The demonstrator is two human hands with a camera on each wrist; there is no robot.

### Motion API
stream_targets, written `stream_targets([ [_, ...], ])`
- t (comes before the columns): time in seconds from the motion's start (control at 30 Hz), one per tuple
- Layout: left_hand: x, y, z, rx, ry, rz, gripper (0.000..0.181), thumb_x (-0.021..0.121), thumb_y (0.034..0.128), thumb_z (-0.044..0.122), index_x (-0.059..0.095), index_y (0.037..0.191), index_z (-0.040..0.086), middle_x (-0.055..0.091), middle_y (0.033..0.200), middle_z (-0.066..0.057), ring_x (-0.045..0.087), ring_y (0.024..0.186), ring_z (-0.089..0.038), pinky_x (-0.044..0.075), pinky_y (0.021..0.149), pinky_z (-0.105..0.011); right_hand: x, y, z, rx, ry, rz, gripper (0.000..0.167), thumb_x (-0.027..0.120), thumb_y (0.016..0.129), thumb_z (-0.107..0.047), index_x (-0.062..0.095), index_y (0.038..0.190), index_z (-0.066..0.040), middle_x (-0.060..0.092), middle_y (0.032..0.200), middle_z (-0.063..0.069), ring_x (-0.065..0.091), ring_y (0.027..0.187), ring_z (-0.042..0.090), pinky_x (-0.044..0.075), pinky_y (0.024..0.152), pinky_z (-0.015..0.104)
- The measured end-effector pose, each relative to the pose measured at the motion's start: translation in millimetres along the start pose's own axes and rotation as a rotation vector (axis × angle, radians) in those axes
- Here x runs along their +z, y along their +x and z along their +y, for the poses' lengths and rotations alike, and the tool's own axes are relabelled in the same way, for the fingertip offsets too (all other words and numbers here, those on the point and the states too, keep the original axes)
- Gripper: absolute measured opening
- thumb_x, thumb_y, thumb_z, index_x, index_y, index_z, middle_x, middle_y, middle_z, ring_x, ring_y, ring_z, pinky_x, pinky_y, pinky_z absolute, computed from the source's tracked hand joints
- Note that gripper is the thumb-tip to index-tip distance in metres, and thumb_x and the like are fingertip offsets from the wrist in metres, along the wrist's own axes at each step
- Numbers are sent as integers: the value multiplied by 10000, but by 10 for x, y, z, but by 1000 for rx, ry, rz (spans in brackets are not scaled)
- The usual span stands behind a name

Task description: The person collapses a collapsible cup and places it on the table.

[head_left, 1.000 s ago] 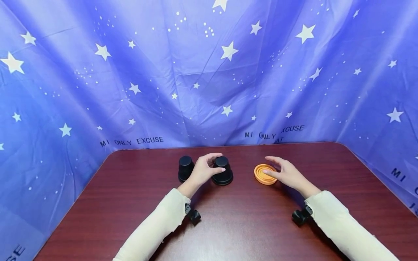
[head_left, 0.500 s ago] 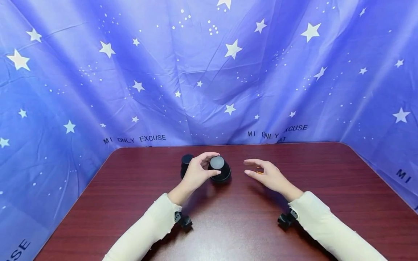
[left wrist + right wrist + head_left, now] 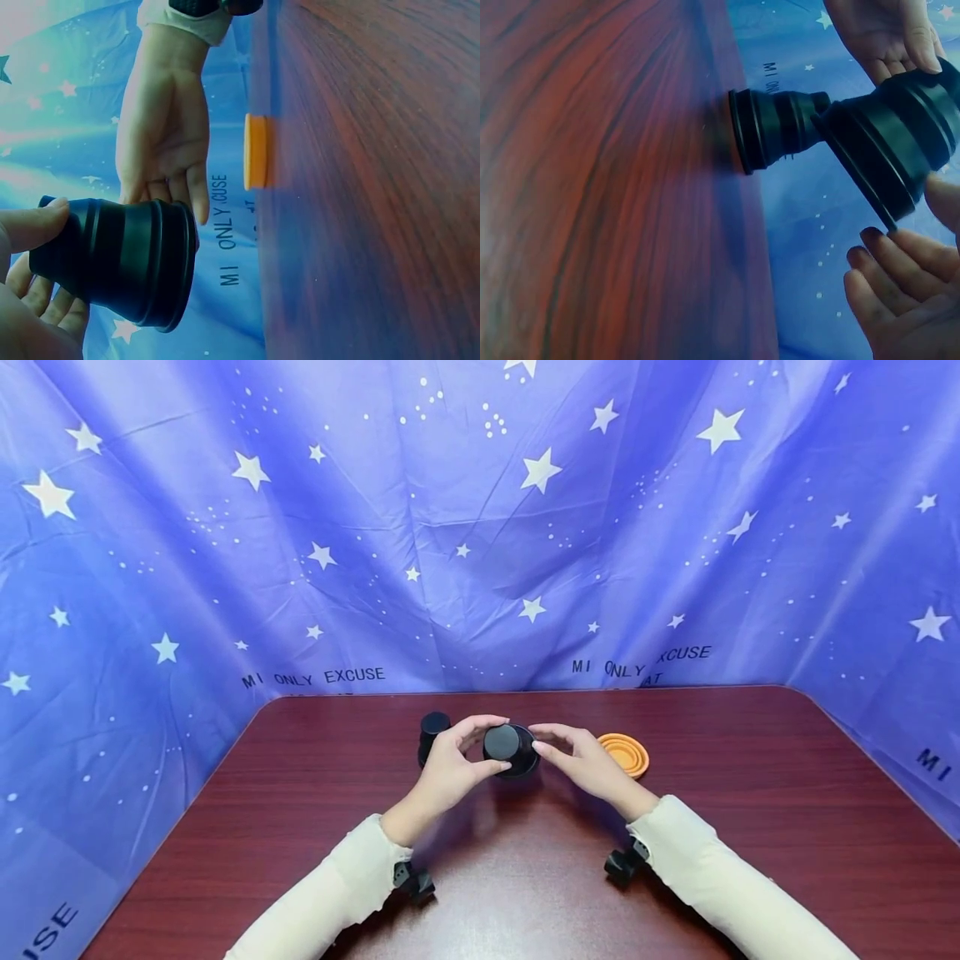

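Note:
The left hand [image 3: 447, 770] pinches the narrow end of a black stepped cone [image 3: 502, 742] between thumb and fingers; in the left wrist view the cone [image 3: 135, 259] is off the table, its wide rim toward the tabletop. At the cone's wide side is the right hand [image 3: 592, 766], thumb and fingertips at the rim. The right wrist view has the right hand's fingers [image 3: 911, 274] slightly bent beside the rim of the cone [image 3: 892, 142]; whether they press on it cannot be told.
A second black stepped piece [image 3: 435, 724] stands on the table [image 3: 510, 893] behind the left hand, also in the right wrist view [image 3: 772, 127]. An orange ringed disc [image 3: 626, 755] lies right of the right hand. A starry blue curtain [image 3: 480, 527] hangs behind the table.
The right hand has moved left, away from the orange disc and over to the black cone. The left hand has raised and tilted the cone off the table.

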State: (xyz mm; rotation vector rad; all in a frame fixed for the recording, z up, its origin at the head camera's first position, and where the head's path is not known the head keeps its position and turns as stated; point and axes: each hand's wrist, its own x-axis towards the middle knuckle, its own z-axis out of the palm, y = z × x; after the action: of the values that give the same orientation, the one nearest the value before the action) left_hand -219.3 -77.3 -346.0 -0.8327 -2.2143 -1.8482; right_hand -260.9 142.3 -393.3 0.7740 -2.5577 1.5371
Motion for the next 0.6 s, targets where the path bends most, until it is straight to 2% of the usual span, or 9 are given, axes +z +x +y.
stream_targets([
  [0.2, 5, -32, -1, 14, -13, -14, 491, 720, 721, -141, 578, 1186, -67, 614, 1182, -217, 553, 1155, -275, 399, 1020, -420, 35, 57, 0, 13, 22, 33, 341, 566, 954, -207, 605, 1211, 14, 685, 1057, 130, 630, 912, 139, 505, 786, 275],
  [0.4, 22, -35, -6, 32, 12, -25, 496, 721, 729, -131, 568, 1197, -70, 612, 1187, -212, 563, 1131, -232, 418, 1005, -411, 33, 77, -4, 63, 180, 41, 341, 572, 944, -117, 575, 1204, 103, 657, 1064, 241, 644, 816, 69, 550, 763, 401],
  [0.5, 27, -37, -9, 56, 31, -29, 505, 721, 728, -129, 565, 1204, -73, 612, 1181, -222, 572, 1089, -198, 435, 980, -427, 25, 85, -10, 93, 271, 44, 337, 567, 937, -69, 555, 1202, 140, 645, 1069, 269, 643, 804, 37, 556, 752, 333],
  [0.6, 34, -47, -17, 96, 70, -38, 511, 722, 723, -129, 564, 1206, -77, 614, 1173, -224, 573, 1070, -189, 453, 954, -440, 16, 94, -11, 118, 367, 41, 336, 558, 931, -32, 534, 1202, 166, 663, 1030, 227, 646, 809, 40, 547, 741, 259],
])
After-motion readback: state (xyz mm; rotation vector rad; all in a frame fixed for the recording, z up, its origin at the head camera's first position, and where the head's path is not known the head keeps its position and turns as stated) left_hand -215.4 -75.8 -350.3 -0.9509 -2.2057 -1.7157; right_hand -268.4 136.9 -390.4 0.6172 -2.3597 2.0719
